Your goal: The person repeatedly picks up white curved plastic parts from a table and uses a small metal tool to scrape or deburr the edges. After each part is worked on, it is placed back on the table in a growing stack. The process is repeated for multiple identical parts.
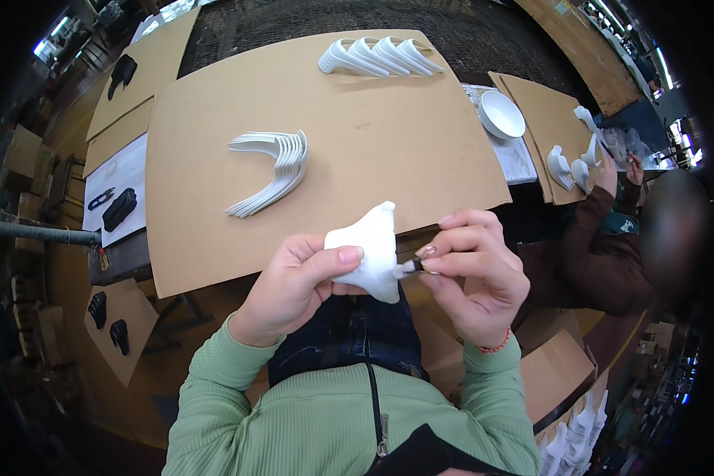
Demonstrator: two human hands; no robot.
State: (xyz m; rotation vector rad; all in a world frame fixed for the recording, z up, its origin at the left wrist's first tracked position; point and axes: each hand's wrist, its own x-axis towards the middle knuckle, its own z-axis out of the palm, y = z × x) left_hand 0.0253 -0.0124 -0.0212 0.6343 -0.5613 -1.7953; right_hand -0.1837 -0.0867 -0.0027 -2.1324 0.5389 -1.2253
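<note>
In my left hand (297,278) I grip a white, curved, moulded plastic piece (365,246), thumb across its face. The fingers of my right hand (476,274) are closed in a pinch on a small dark tool with a pale tip (408,268). That tip meets the right edge of the white piece, near its lower part; what kind of tool it is I cannot make out. Beyond my hands, a nested stack of curved white plastic pieces (289,165) lies on the cardboard-covered table (373,151). Several similar pieces (373,57) overlap in a row at its far edge.
To the right stands a white bowl (502,115), and beside it a co-worker in a dark sleeve (603,262) handles white parts. On the left are a black pouch (120,209) and dark snips (101,198). An open cardboard box (555,369) sits low at the right.
</note>
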